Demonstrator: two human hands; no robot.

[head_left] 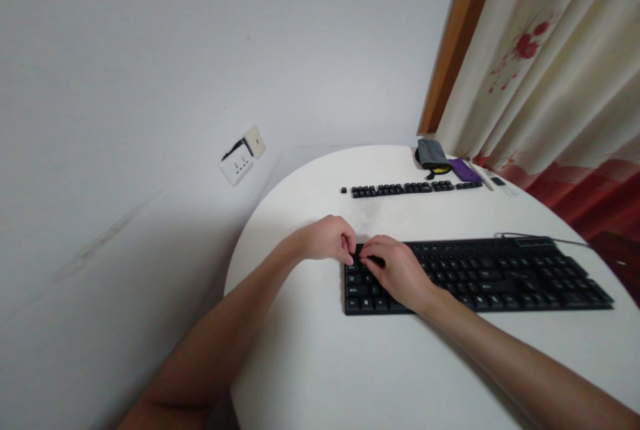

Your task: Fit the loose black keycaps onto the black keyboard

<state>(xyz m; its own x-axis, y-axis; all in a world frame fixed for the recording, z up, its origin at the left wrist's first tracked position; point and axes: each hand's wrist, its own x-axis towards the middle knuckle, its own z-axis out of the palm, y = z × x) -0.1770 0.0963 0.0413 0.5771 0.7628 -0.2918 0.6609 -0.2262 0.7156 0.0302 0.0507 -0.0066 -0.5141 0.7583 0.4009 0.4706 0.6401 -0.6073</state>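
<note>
A black keyboard (pixel 500 287) lies flat on the white round table, its long side running left to right. Over its upper left corner, the fingers of my left hand (pixel 327 238) are curled and pinched together. My right hand (pixel 395 269) comes in from the right, thumb and fingers drawn together just beside the left fingertips. Both sets of fingertips are at the top left keys; whether anything small is between them is hidden. Behind the keyboard lies a row of loose black keycaps (pixel 391 190), with one single keycap (pixel 343 190) apart at its left end.
At the table's (pixel 300 363) far right are a grey pouch (pixel 431 154), a purple cloth-like item (pixel 465 171) and a small black object (pixel 498 181). A cable (pixel 545 239) runs off the keyboard's back. The wall with a socket (pixel 237 165) borders the left, a curtain (pixel 550 70) the right.
</note>
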